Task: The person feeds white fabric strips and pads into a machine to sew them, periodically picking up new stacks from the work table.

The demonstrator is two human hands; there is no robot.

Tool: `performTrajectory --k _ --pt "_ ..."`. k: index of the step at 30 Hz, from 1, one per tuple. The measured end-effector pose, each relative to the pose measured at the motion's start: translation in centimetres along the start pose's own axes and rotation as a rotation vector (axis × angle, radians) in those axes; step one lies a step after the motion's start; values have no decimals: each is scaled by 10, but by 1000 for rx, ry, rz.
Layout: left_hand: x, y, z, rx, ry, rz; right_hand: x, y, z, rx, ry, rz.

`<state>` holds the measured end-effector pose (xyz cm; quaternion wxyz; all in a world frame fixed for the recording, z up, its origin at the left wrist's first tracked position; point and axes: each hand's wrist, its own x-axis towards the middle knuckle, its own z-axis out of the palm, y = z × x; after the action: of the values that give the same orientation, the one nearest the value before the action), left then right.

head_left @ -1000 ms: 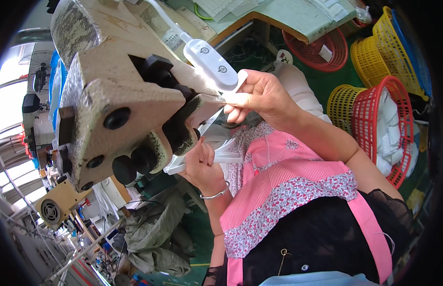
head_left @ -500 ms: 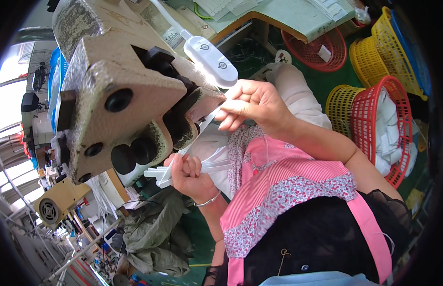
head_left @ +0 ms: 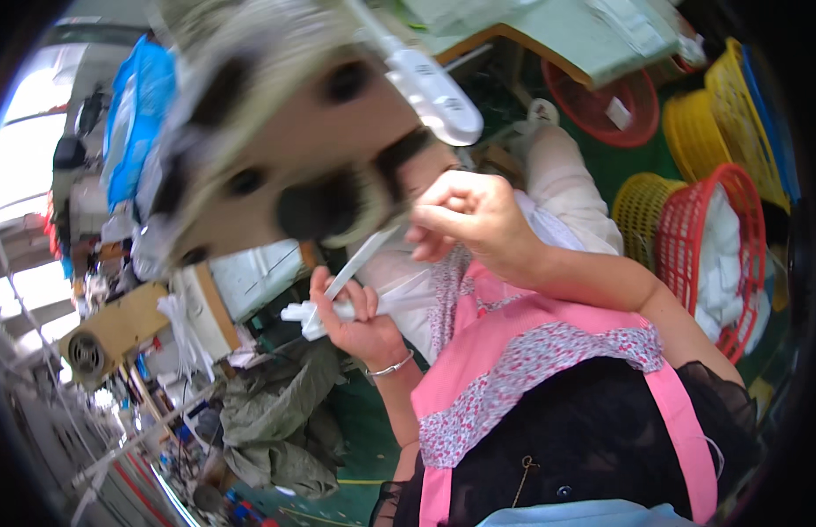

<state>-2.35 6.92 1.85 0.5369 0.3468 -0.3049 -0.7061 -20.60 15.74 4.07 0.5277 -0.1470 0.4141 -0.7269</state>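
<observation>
My left hand point(head_left: 360, 325) is closed around a bundle of flat white strips point(head_left: 308, 318), below the head of a sewing machine point(head_left: 294, 158). From its fingers a single white strip point(head_left: 364, 261) slants up toward the machine's lower edge and my right hand. My right hand point(head_left: 469, 215) is beside the machine head with its fingers curled in a pinch. Whether the strip's upper end lies between those fingertips is hidden by blur. A white oval lamp point(head_left: 436, 98) with two buttons is fixed to the machine just above my right hand.
Red basket point(head_left: 689, 237) with white pieces, yellow baskets point(head_left: 636, 206) and a red basin point(head_left: 601, 105) stand right. A pale green table point(head_left: 557, 39) is at the top. Dark grey-green cloth point(head_left: 276, 413) hangs lower left, near another machine point(head_left: 109, 338).
The view has shifted, so the machine appears higher and blurred. My right fingers have drawn in, slightly away from the machine. My left hand still holds the bundle, its fingers a little looser.
</observation>
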Motion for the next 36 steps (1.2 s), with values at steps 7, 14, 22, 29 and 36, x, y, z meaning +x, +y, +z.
performTrajectory --k 7,14,22,29,36 --pt "177 109 -43 877 -21 127 -8 -9 -83 -303 109 39" --pt "332 96 -85 2027 -555 552 75 -123 -203 -601 490 -442" --pt "313 70 -59 1797 -564 602 177 -215 -299 -1530 1017 -579" --pt "272 64 -56 1701 -490 536 144 -256 -382 -1599 1199 15" --pt "247 65 -29 1717 -444 360 143 -260 -389 -1746 1103 -462"
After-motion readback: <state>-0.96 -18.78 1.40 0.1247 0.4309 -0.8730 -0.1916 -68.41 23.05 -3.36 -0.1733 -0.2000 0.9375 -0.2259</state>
